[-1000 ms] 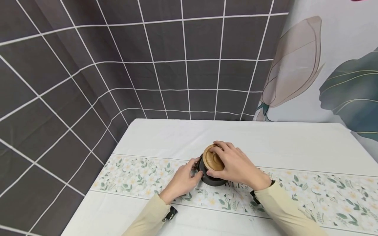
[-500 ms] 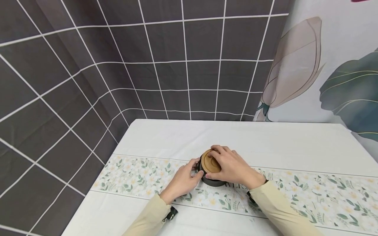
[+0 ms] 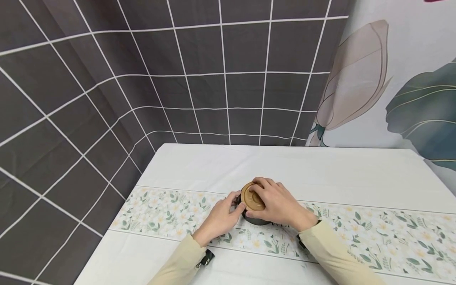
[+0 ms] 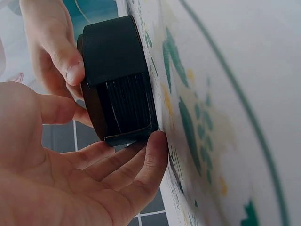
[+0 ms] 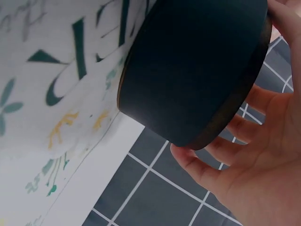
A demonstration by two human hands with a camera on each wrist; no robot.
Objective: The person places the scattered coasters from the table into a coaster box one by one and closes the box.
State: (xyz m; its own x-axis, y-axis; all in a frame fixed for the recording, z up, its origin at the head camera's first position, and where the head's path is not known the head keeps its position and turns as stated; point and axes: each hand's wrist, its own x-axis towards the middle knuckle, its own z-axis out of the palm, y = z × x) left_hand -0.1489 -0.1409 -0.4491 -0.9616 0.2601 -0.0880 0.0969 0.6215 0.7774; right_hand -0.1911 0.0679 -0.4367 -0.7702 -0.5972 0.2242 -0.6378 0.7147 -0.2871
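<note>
A black round holder (image 3: 257, 219) stands on the tablecloth. In the left wrist view its side has a cutout, through which a stack of thin dark discs (image 4: 127, 101) shows. On top lies a round wooden disc (image 3: 252, 200) with ring-shaped grooves. My right hand (image 3: 276, 202) grips this wooden disc from above, fingertips at its far edge and thumb at the near side. My left hand (image 3: 222, 215) holds the holder at its left, by the cutout, with thumb and fingers spread around it. The right hand covers part of the disc.
A white tablecloth (image 3: 199, 166) with a floral band (image 3: 167, 213) and printed letters covers the table. Dark gridded fabric (image 3: 199, 91) hangs behind and at the left. A leaf-printed curtain (image 3: 420, 51) hangs at the back right.
My right hand has come down and slightly left with the wooden disc, which has gone from tilted above the holder to lying on its top. The left hand stays put.
</note>
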